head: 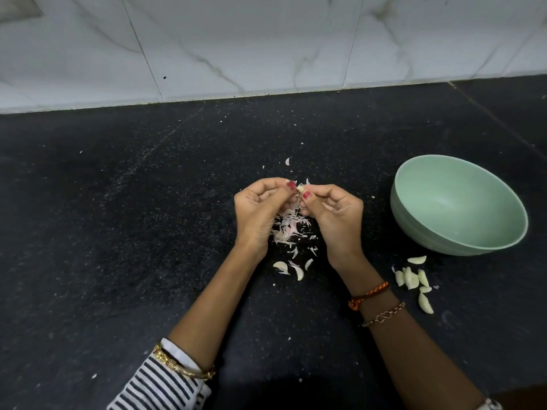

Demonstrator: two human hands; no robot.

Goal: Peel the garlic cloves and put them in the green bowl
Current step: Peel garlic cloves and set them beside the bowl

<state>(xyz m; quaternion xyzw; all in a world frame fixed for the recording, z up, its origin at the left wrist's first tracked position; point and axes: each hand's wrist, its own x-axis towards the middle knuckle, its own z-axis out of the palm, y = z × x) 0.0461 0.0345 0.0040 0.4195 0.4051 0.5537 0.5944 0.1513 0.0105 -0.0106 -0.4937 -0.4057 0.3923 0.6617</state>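
A small garlic clove [300,189] is pinched between the thumbs and fingertips of my left hand [259,211] and my right hand [333,213], which meet over the middle of the black counter. Most of the clove is hidden by my fingers. The green bowl [485,232] stands to the right of my hands, and I see no cloves inside it. Several peeled cloves [411,281] lie on the counter just in front of the bowl. Two more cloves [299,273] lie between my wrists.
A heap of papery garlic skins [288,226] lies under my hands, with loose flakes [288,161] scattered farther back. The black counter [118,232] ends at a white marble-look tiled wall [266,39] behind.
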